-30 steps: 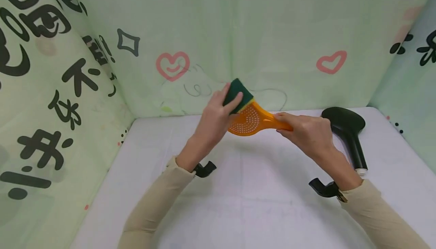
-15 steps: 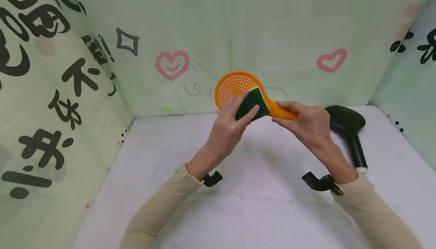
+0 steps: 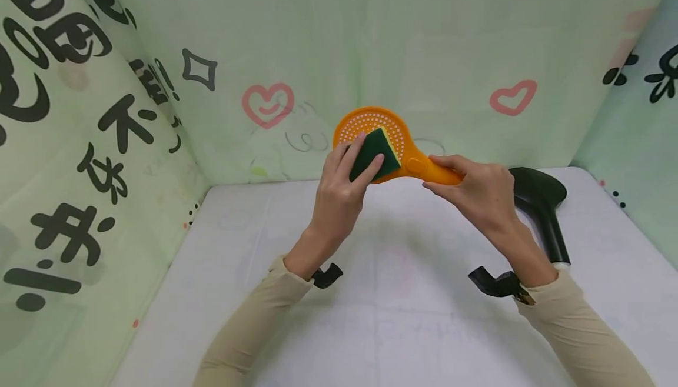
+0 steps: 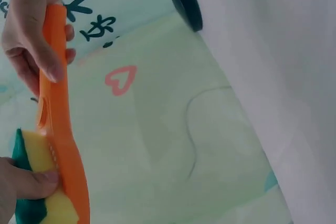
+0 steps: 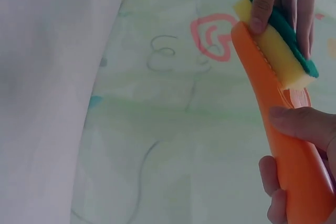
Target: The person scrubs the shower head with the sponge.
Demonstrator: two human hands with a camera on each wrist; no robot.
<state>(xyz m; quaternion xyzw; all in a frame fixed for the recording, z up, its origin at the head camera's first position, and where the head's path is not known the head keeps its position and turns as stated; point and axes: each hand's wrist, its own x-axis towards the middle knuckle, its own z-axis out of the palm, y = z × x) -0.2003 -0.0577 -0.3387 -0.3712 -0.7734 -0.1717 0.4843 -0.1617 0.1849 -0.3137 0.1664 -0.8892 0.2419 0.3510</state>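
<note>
My left hand [image 3: 341, 193] holds a sponge [image 3: 377, 154] with a dark green side and a yellow side. Its yellow face lies against the perforated round face of an orange shower head [image 3: 415, 163], held up above the table. In the right wrist view, the left thumb presses on the yellow part of the sponge [image 5: 283, 59]. My right hand [image 3: 479, 196] grips the shower head's handle [image 5: 296, 166] near its end, thumb on one side and fingers curled round the other. Part of the round face is hidden behind the sponge and left fingers.
A black shower head [image 3: 542, 210] with a white end lies at the right of the white-covered table [image 3: 413, 328], just beyond the right forearm. Green printed cloth walls [image 3: 424, 40] stand behind and on both sides.
The shower head tilted up from its lower position, baring more of its round face. The sponge went down towards the handle, then back up and left across the face. The right hand keeps its grip.
</note>
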